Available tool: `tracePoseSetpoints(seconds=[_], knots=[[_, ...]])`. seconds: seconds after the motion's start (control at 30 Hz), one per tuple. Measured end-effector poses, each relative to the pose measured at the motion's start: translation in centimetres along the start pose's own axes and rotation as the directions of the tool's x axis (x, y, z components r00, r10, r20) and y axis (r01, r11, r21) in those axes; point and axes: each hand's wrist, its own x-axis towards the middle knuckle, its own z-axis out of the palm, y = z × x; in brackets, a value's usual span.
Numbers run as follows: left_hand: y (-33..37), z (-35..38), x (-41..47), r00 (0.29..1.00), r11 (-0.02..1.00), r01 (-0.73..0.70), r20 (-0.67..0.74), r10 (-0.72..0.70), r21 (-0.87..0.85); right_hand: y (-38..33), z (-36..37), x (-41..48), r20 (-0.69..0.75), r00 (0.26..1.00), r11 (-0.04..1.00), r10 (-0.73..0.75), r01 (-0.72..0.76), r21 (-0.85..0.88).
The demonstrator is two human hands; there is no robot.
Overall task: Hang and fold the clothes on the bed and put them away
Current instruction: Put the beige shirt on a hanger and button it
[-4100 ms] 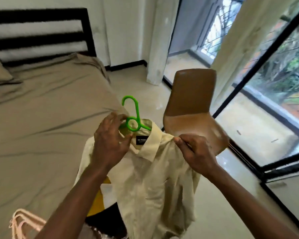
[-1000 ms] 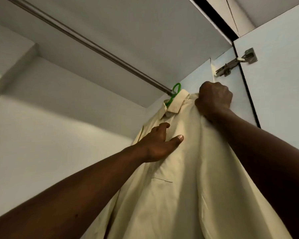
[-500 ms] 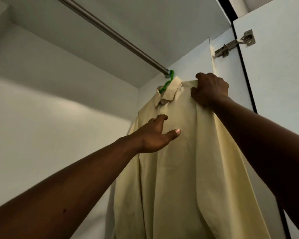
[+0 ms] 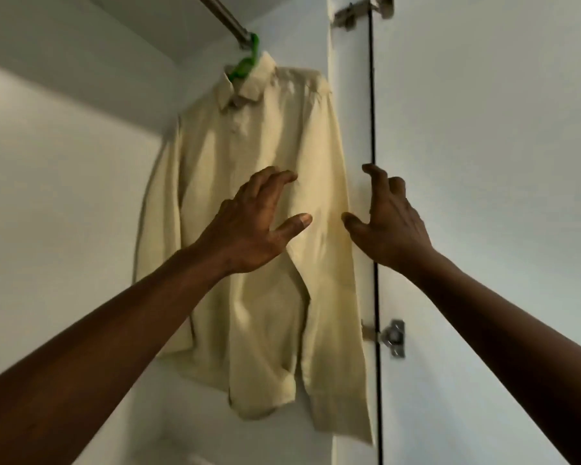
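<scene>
Nearest the camera, two bare forearms reached up into the wardrobe. The left hand [image 4: 249, 226] was spread, its fingers [image 4: 275, 182] released and grasping nothing, held in front of the shirt's chest. The right hand [image 4: 388, 219] was likewise spread and empty, by the shirt's edge and the door [image 4: 483, 162]. Beyond them the pale yellow shirt [image 4: 249, 146] hung inside the wardrobe on a green hanger [image 4: 247, 63], hooked over the metal rail [image 4: 225, 15] near the side wall, beside the door hinges [image 4: 394, 337].
</scene>
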Motion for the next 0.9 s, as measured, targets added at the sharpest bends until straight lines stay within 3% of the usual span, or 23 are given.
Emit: tracePoseSetpoints(seconds=[0.13,0.3,0.47,0.7,0.9], knots=[[4.1,5.0,-5.2,0.998,0.983,-0.061,0.000,0.062,-0.172,3.0,-1.8,-9.7,0.100,0.993,0.997,0.068,-0.070,0.013],[10.5,12.0,-12.8,0.985,0.933,-0.089,0.110,0.135,-0.349,7.2,-4.8,-21.8,0.258,0.949,0.983,0.183,-0.174,-0.058],[18.8,18.4,-21.3,0.943,0.838,-0.022,0.267,0.198,-0.545,12.0,-8.3,-34.8,0.315,0.853,0.908,0.416,-0.407,-0.098],[31.1,27.2,-31.9,0.797,0.740,0.141,0.519,0.309,-0.658,20.2,-14.7,-52.7,0.298,0.614,0.677,0.731,-0.707,-0.203],[43.0,36.3,-37.7,0.636,0.686,0.281,0.665,0.391,-0.671,28.5,-22.5,-64.5,0.233,0.383,0.430,0.894,-0.881,-0.197]])
